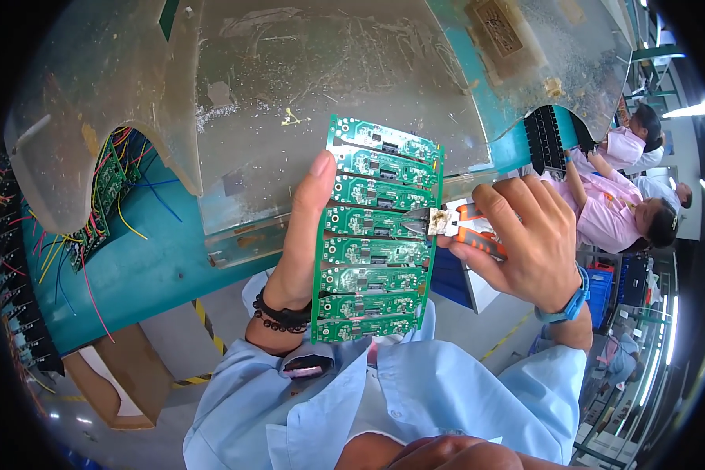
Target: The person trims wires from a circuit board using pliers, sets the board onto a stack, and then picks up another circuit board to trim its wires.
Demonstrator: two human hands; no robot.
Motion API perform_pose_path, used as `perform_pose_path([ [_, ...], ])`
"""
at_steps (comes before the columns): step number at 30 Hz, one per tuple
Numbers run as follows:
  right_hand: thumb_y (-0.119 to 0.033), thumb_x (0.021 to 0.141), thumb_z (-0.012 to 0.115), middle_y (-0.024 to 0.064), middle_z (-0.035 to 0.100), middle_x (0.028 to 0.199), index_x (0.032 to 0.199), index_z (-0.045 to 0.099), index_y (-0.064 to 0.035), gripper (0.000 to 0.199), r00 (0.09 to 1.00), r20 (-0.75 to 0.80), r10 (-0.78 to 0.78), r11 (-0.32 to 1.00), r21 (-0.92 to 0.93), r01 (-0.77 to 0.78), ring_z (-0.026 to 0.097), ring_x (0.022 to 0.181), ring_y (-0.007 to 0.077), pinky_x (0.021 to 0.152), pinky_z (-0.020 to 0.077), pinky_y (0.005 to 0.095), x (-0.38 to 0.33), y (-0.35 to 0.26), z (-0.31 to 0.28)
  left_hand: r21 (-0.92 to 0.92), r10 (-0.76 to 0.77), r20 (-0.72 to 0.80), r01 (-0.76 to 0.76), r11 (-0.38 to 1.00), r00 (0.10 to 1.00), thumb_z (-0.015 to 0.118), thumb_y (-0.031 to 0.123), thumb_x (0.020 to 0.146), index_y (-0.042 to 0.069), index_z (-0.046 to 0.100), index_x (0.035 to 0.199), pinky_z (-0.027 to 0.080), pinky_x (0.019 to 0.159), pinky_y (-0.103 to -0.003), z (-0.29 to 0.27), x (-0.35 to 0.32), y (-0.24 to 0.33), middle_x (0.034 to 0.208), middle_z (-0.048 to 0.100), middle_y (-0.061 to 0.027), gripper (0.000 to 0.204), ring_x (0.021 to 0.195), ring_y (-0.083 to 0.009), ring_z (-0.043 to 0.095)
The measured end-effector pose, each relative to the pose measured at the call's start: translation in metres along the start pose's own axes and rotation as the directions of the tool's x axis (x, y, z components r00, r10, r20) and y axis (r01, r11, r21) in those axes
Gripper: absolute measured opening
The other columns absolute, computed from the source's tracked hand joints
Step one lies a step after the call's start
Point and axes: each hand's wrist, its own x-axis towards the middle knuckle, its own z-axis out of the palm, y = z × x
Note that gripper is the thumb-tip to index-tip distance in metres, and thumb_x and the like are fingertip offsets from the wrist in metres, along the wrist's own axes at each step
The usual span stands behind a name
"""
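A green circuit board panel (374, 254), made of several narrow boards joined at their sides, is held up in front of my chest. My left hand (309, 196) grips its left edge, thumb along the side and the other fingers hidden behind it. Closed around the handles of orange-and-grey pliers (478, 233), my right hand (529, 239) is at the panel's right side. The pliers' pointed jaws lie over the panel near a gap between two boards; whether they touch it I cannot tell. A whitish, worn patch covers the pliers' joint.
Behind the panel lies a scratched, debris-specked clear sheet (329, 94) on the teal bench (157, 258). At left are boards with coloured wires (113, 180). A cardboard box (121, 376) stands on the floor. Co-workers in pink (615, 211) sit at the right beside black parts (547, 141).
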Motion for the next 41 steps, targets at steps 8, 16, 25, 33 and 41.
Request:
perform_pose_path([
  [8, -0.051, 0.086, 0.078, 0.0088, 0.06, 0.088, 0.107, 0.067, -0.0023, 0.054, 0.986, 0.156, 0.065, 0.996, 0.051, -0.074, 0.059, 0.074, 0.0281, 0.065, 0.0466, 0.0433, -0.008, -0.004, -0.001, 0.079, -0.001, 0.024, -0.001, 0.997, 1.0, 0.045, 0.05, 0.108, 0.007, 0.061, 0.135, 0.062, 0.086, -0.043, -0.002, 0.0, 0.003, 0.125, 0.071, -0.012, 0.052, 0.104, -0.0242, 0.072],
  [16, -0.05, 0.088, 0.077, 0.0095, 0.061, 0.089, 0.109, 0.066, -0.0023, 0.053, 0.999, 0.045, 0.014, 0.997, 0.069, -0.017, 0.06, 0.075, 0.0282, 0.066, 0.0477, 0.0431, -0.002, 0.001, 0.003, 0.005, -0.026, 0.129, 0.025, 1.0, 0.991, 0.04, 0.05, 0.11, 0.004, 0.058, 0.137, 0.057, 0.094, -0.037, -0.009, 0.002, 0.004, 0.126, 0.07, -0.0118, 0.056, 0.108, -0.0206, 0.07],
  [25, -0.049, 0.089, 0.076, 0.0098, 0.061, 0.09, 0.108, 0.064, -0.0016, 0.052, 0.995, 0.099, 0.003, 0.999, 0.033, -0.006, 0.06, 0.075, 0.0277, 0.065, 0.0486, 0.0411, 0.0, -0.004, 0.004, 0.04, 0.023, 0.119, -0.028, 0.999, 0.993, 0.043, 0.044, 0.11, 0.006, 0.06, 0.133, 0.059, 0.095, -0.04, -0.008, 0.002, 0.002, 0.126, 0.07, -0.0119, 0.048, 0.11, -0.0227, 0.071],
  [33, -0.046, 0.088, 0.077, 0.0093, 0.059, 0.088, 0.107, 0.064, -0.0012, 0.051, 0.996, 0.077, 0.036, 0.997, 0.069, -0.041, 0.059, 0.074, 0.0281, 0.066, 0.0489, 0.041, 0.0, -0.003, 0.003, 0.063, -0.028, 0.19, 0.016, 0.998, 0.981, 0.033, 0.049, 0.112, 0.002, 0.055, 0.141, 0.055, 0.1, -0.035, -0.01, 0.004, 0.003, 0.128, 0.069, -0.0124, 0.06, 0.112, -0.0186, 0.07],
  [41, -0.047, 0.087, 0.078, 0.011, 0.062, 0.095, 0.108, 0.065, -0.0033, 0.051, 0.992, 0.125, 0.004, 0.999, 0.036, -0.008, 0.06, 0.081, 0.0303, 0.07, 0.0498, 0.0418, 0.008, -0.008, 0.002, 0.095, -0.05, 0.172, 0.034, 0.995, 0.984, 0.033, 0.05, 0.111, 0.002, 0.053, 0.143, 0.054, 0.103, -0.035, -0.008, 0.003, 0.001, 0.129, 0.068, -0.0127, 0.061, 0.114, -0.0196, 0.069],
])
